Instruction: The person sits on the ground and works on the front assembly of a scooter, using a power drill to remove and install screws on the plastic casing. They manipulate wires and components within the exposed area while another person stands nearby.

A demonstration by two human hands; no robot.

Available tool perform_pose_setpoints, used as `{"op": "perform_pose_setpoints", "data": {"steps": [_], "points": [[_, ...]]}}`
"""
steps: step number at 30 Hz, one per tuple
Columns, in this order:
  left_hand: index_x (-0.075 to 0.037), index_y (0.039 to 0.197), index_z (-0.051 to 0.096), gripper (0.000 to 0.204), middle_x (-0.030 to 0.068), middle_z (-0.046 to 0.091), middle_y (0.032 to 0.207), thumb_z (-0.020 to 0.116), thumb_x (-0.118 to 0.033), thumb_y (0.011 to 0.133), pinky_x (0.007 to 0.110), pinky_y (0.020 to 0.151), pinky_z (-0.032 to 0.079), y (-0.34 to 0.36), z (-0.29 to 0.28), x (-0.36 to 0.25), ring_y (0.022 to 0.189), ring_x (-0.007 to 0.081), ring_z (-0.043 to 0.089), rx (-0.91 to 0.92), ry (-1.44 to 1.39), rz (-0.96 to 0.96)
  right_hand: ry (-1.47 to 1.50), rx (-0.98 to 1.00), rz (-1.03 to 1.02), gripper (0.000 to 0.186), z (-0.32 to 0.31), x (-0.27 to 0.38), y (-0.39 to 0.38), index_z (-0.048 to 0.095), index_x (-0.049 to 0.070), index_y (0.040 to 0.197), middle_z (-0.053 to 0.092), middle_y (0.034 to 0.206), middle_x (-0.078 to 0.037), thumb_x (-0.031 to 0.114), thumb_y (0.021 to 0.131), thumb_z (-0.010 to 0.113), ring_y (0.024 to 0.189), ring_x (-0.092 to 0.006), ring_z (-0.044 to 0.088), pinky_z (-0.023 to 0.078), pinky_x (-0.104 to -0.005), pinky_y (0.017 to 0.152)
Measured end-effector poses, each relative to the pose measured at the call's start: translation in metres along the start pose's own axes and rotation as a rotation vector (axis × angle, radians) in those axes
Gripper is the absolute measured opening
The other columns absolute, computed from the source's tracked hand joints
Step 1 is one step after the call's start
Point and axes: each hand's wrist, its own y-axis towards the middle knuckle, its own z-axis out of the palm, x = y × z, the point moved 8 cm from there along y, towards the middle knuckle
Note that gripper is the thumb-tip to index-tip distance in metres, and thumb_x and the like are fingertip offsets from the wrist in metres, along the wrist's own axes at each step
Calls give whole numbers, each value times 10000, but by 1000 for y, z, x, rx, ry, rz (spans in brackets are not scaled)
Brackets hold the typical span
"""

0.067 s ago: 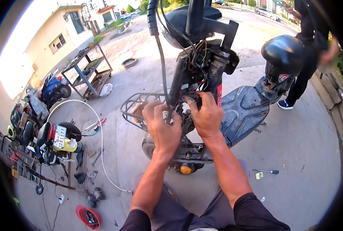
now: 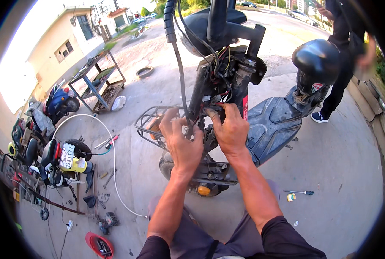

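A dark electric scooter (image 2: pixel 273 125) stands before me, its steering column (image 2: pixel 201 86) opened up with bundles of exposed wires (image 2: pixel 225 64). My left hand (image 2: pixel 181 142) is curled at the left of the column, fingers closed at a long black cable (image 2: pixel 179 77) hanging from above. My right hand (image 2: pixel 230 134) pinches among wires low on the column, partly hidden by my fingers. A front rack (image 2: pixel 153 116) juts out left of my hands, and an orange reflector (image 2: pixel 204 190) shows below.
A person in dark clothes (image 2: pixel 339 90) stands right, behind a helmet-like black shape (image 2: pixel 313 58). Parked scooters (image 2: pixel 61 162), a metal cart (image 2: pixel 97 77), a tire (image 2: pixel 144 72), a white hose (image 2: pixel 115 164), a red bowl (image 2: pixel 98 246) and a screwdriver (image 2: pixel 298 192) surround me.
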Motion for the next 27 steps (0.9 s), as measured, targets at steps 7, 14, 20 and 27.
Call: {"op": "perform_pose_setpoints", "data": {"steps": [7,14,20,27], "points": [[35,1240,622,421,283,713,1458,899,-59,938,479,1010,604,5,30,16,1241,433,740,65,-297,-244,-43,-25,-29,252,0,2,5,775,53,1102,787,986,-119,245,988,893,731,-372,778,590,-467,581],[20,1557,618,574,243,766,1266,817,-109,1033,513,1027,587,22,24,6,1149,427,740,24,-109,-162,-125,35,19,282,3,8,12,767,26,1074,803,906,-173,284,1010,861,713,-410,779,604,-488,600],[42,1464,661,466,259,746,1201,793,-87,1036,562,993,545,21,34,10,1157,462,663,38,-95,-152,-176,156,100,278,16,5,15,774,13,1066,819,929,-221,282,1019,826,741,-435,789,614,-533,645],[85,1449,602,621,311,640,1272,653,68,831,613,1098,488,12,64,15,1209,506,604,73,-94,-98,-122,445,199,364,-18,9,20,772,-11,1379,816,1129,-308,170,1064,752,1079,-493,788,586,-555,934]]}}
